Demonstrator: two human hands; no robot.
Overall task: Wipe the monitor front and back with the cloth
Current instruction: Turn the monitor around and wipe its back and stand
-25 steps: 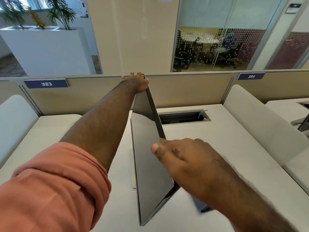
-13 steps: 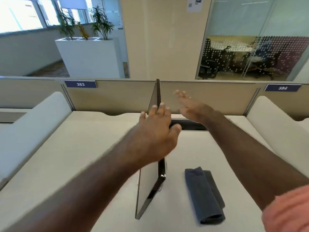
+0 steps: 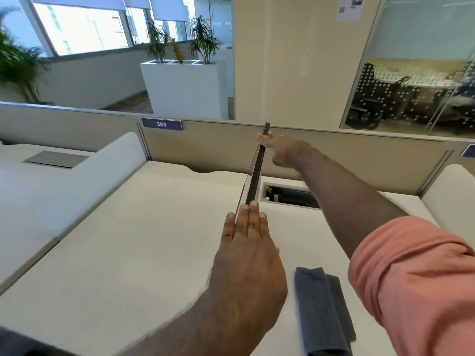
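The monitor (image 3: pixel 254 176) stands edge-on mid-worktop (image 3: pixel 128 240). The right hand (image 3: pixel 280 150) holds its far top corner; the left hand (image 3: pixel 246 253) lies flat-fingered against its near end, seemingly steadying. The folded cloth (image 3: pixel 321 312) lies untouched right of the monitor; picking it up comes next.

We face a pale desk (image 3: pixel 133 242) backed by a beige partition (image 3: pixel 213 147) with a blue plate (image 3: pixel 161 124) reading 383. Beyond it we see a white planter (image 3: pixel 185 88) of palms, bright windows (image 3: pixel 84 29) with blinds, a cream wall (image 3: pixel 290 60), and a glass-walled meeting room (image 3: pixel 416 73).
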